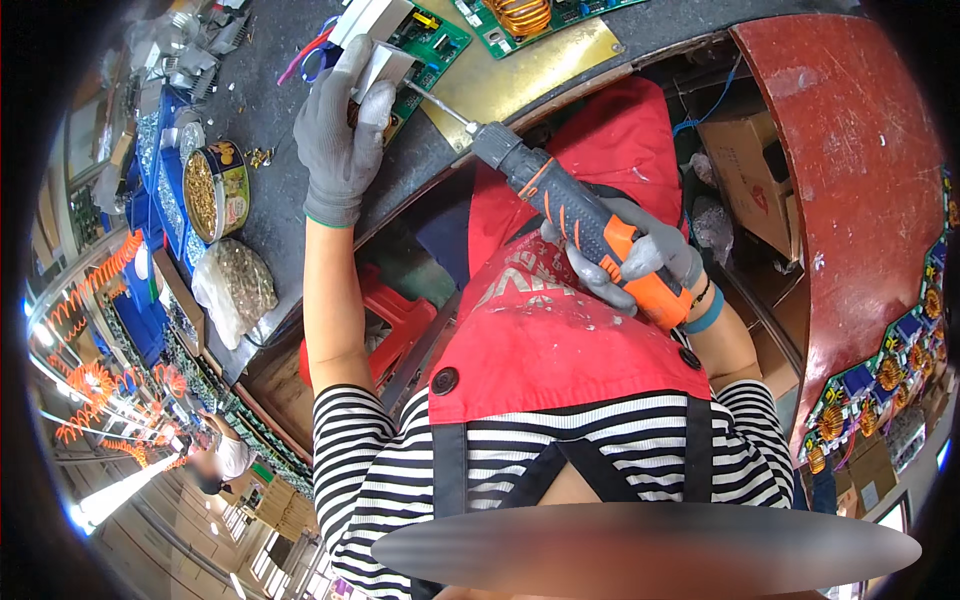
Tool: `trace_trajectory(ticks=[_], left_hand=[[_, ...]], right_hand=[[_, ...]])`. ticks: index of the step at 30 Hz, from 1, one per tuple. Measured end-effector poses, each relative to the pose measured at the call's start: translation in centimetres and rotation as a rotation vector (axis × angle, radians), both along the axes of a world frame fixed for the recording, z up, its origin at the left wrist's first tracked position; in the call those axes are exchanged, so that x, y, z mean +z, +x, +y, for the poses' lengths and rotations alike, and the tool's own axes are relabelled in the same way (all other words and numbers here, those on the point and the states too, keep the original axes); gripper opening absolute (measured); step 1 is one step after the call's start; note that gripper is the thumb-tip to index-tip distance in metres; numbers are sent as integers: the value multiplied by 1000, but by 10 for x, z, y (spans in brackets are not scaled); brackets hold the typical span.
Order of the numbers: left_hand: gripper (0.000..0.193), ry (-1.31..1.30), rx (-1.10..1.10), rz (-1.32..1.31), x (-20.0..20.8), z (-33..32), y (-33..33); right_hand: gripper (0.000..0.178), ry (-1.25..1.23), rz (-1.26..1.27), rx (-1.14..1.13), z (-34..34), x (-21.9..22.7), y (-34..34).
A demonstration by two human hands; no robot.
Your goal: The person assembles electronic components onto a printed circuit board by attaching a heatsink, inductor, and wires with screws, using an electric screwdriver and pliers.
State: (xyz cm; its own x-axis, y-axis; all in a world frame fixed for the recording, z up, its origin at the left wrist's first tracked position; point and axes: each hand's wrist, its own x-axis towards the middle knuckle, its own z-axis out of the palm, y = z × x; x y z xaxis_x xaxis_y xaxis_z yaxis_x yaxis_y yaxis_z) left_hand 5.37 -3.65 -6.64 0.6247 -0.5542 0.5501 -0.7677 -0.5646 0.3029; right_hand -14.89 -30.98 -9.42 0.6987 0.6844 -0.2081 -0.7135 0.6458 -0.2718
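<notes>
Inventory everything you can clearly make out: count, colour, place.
power screwdriver: one, black and orange, centre
circuit boards: two, green, top centre
pale block: one, whitish, over the left board
flat plate: one, brass-coloured, beside the boards
tin: one, yellow-green, left, small brass-coloured pieces inside
plastic bag: one, clear, below the tin
metal parts: many, silver, upper left
workbench: one, dark, top
panel: one, red-brown, right
coil-bearing boards: many, green, right edge
cardboard box: one, brown, right
apron: one, red, torso
left hand: one, grey-gloved, fingers gripping the pale block
right hand: one, grey-gloved, gripping the screwdriver
</notes>
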Motion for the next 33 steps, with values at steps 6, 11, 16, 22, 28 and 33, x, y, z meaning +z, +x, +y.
trace_trajectory(ticks=[6,11,16,22,28,33], left_hand=[[43,23,-45,31,2,6,5],[41,-17,-77,46,2,9,15],[40,-28,-97,67,4,12,23],[47,118,-21,-14,5,19,17],[60,73,40,-95,25,23,-6],[34,-370,724,61,16,89,-23]], right_hand=[[81,10,98,2,9,2,-2],[81,135,155,15,18,-3,4],[81,208,175,21,22,-9,7],[68,-554,-435,11,22,-4,8],[82,-554,-300,81,-6,13,-13],[90,-658,-413,122,-16,8,-16]])
